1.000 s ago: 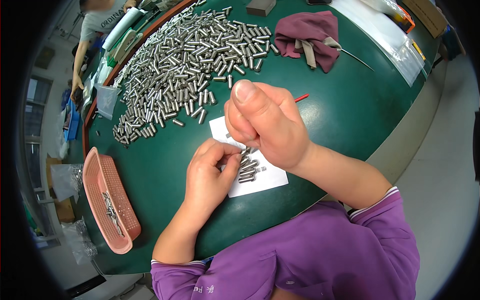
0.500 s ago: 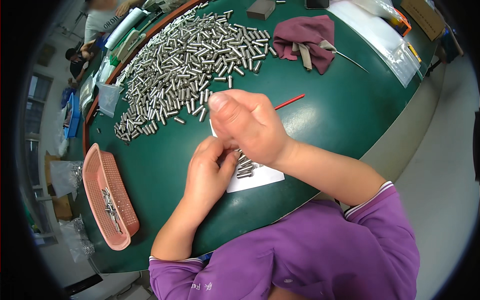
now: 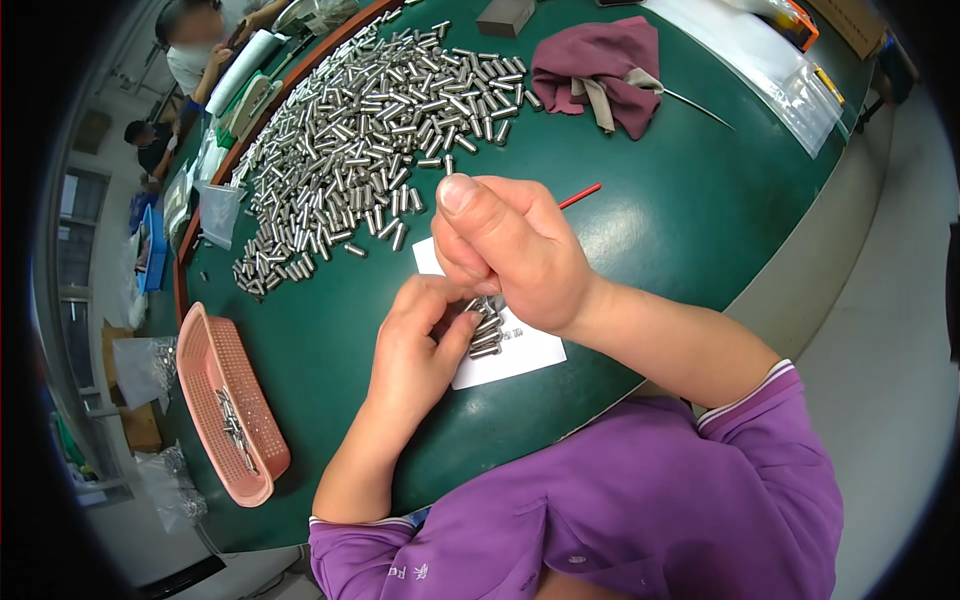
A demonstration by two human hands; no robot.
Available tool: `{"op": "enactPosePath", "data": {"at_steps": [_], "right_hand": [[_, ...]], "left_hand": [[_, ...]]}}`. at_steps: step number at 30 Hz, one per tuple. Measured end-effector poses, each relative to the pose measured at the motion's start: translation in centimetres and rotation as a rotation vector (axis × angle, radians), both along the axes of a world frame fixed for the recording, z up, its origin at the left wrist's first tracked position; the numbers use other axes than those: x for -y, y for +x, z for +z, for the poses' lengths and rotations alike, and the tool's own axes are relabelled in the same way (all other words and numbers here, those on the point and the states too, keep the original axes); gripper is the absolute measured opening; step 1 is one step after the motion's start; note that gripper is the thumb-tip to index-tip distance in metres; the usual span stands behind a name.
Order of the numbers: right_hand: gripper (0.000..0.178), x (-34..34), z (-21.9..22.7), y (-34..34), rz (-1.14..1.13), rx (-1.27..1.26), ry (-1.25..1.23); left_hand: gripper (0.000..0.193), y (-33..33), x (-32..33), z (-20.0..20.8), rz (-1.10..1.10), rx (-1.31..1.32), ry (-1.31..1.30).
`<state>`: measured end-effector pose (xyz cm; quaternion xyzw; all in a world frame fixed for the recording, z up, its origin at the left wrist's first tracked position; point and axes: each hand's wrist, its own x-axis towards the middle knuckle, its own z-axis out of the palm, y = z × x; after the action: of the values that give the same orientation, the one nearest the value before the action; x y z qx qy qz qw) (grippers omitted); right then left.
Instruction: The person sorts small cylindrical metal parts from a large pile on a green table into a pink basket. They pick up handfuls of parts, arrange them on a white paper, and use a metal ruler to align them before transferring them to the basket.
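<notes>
My left hand point(image 3: 415, 335) is curled at the near end of a white sheet of paper point(image 3: 520, 365), its thumb and fingers closed around the edge of a small row of shiny metal pins point(image 3: 487, 335). Just above and to the right, my right hand point(image 3: 525, 255) is closed with the thumb on top; whatever its fingers hold is hidden. Beyond both hands spreads a big heap of short metal pins point(image 3: 370, 130). A thin red stick, perhaps a pen point(image 3: 580, 196), lies partly behind my right hand.
A pink perforated basket point(image 3: 225, 400) with some metal pieces stands at the left. Toward the back right lie a maroon cloth point(image 3: 600, 70), a thin metal tool point(image 3: 700, 108) and clear plastic bags point(image 3: 800, 100). A dark block point(image 3: 505, 17) sits behind. Other people point(image 3: 190, 50) are at the far left.
My right hand has shifted slightly to the right, baring more of the paper and the pins on it. The left hand stays about in place. The view has turned a little.
</notes>
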<state>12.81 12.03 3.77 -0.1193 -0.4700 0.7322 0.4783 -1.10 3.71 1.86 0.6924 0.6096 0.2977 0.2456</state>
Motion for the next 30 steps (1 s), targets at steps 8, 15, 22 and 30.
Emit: {"op": "enactPosePath", "data": {"at_steps": [8, 15, 22, 30], "right_hand": [[0.049, 0.12, 0.28, 0.13, 0.017, 0.004, -0.021], [0.05, 0.12, 0.12, 0.04, -0.044, 0.009, 0.013], [0.05, 0.33, 0.36, 0.14, -0.008, -0.029, -0.009], [0.051, 0.37, 0.32, 0.17, 0.003, -0.011, -0.012]], "left_hand": [[0.029, 0.04, 0.17, 0.59, 0.007, 0.028, -0.034], [0.026, 0.04, 0.18, 0.06, 0.016, 0.023, -0.008], [0.024, 0.11, 0.17, 0.03, 0.035, 0.028, -0.01], [0.023, 0.18, 0.2, 0.07, 0.048, 0.028, -0.029]]}}
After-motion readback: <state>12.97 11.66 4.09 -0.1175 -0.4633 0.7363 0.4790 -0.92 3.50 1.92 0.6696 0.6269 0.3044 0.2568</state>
